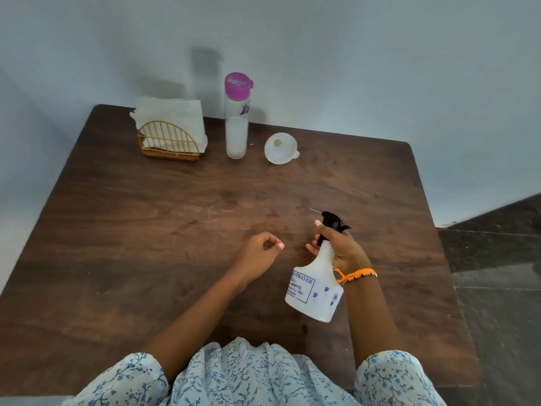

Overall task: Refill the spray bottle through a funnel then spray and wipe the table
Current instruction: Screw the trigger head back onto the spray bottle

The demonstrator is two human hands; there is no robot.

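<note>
My right hand (341, 247) grips the neck of a white spray bottle (317, 288) with a black trigger head, held tilted above the dark wooden table (146, 230), nozzle pointing away to the left. A thin jet shows at the nozzle. My left hand (262, 250) hovers just left of the bottle, fingers loosely curled, holding nothing. A white funnel (280, 148) lies on the table at the back. A tall clear water bottle (236, 124) with a pink lid stands left of the funnel.
A gold wire holder (168, 142) with white paper napkins stands at the back left. A pale wall runs behind the table. Dark tiled floor (497, 273) lies beyond the table's right edge.
</note>
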